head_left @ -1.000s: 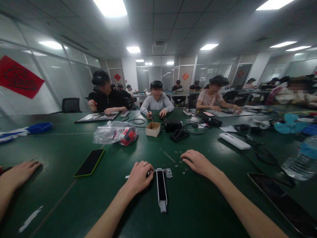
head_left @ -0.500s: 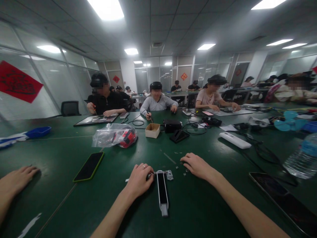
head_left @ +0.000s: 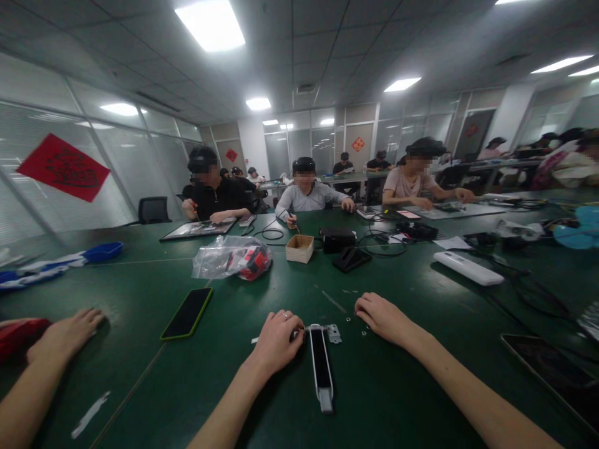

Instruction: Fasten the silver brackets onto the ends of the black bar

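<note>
A white-edged black strip lies lower centre, pale tip towards the bottom edge; a silver bracket adjoins its top, small rings lie further right.

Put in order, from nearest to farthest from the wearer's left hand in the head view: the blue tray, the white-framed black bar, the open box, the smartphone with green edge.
From the left hand:
1. White-framed black bar: just to its right.
2. Green-edged smartphone: to its left.
3. Open box: ahead, slightly right.
4. Blue tray: far ahead, leftmost.
</note>
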A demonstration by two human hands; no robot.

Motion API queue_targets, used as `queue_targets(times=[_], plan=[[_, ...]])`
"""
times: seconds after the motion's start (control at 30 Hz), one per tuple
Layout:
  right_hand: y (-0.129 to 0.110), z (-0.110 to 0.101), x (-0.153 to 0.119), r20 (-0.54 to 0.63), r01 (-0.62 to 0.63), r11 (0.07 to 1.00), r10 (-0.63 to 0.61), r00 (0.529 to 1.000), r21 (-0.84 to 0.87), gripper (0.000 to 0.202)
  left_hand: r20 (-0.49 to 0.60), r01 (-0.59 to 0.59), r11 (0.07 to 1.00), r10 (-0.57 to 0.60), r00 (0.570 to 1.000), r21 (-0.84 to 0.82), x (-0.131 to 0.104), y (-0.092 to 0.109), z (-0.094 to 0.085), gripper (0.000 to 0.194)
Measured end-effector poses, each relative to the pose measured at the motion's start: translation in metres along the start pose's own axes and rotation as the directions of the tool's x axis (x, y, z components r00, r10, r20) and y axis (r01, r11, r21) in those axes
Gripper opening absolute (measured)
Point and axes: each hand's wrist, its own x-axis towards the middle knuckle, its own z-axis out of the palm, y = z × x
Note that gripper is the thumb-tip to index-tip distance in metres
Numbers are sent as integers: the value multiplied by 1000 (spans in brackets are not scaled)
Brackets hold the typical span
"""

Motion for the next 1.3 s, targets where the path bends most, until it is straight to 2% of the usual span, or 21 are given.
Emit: queue_targets(times=[0.27,0.57,0.73,1.07,1.2,1.3], plan=[[-1,-3,-2,12,5,1000,-5,1000,-9,18,29,0,1000,1,1000,-20,2,-1,-1,16],[-5,-14,-6,60,22,999,-19,998,-46,19,2,-16,1000,16,1000,-23,3,-4,3,15],[-6,-16,-7,14,40,998,-40,999,-37,20,19,-8,1000,8,1000,-19,3,-3,2,17],[-32,-3,-4,55,105,993,-102,993,-57,20,31,-1,1000,1,1000,-24,2,-2,1,16],[-43,-6,-6,52,85,995,-87,995,49,21,17,-12,1000,13,1000,-28,2,-3,1,15],[-55,-3,-9,22,144,980,-148,989,141,23,12,-10,1000,10,1000,-20,1,-2,2,14]])
